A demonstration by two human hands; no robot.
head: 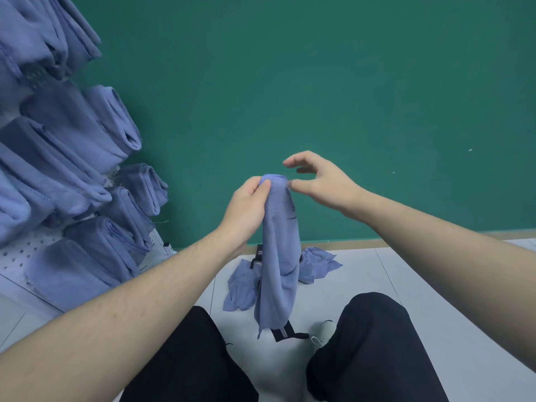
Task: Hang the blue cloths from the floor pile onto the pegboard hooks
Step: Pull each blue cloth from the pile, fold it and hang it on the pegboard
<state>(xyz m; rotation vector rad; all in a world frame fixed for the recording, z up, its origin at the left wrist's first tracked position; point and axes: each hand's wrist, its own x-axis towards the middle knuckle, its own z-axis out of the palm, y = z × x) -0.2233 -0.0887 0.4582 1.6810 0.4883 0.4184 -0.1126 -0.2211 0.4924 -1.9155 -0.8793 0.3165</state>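
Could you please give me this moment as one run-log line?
left hand: grips blue cloth at folded top | right hand: open beside top | floor pile: cloths remain | pegboard: cloths hung

- Floor (pixel 435 285): pale grey tiles, met a green wall at a tan baseboard.
- Cloth pile (pixel 317 264) lay crumpled on the floor near the baseboard, partly hidden by a hanging cloth.
- Black object (pixel 259 253) showed at the pile; unclear what.
- Pegboard (pixel 17 256) base stood on the floor at left.
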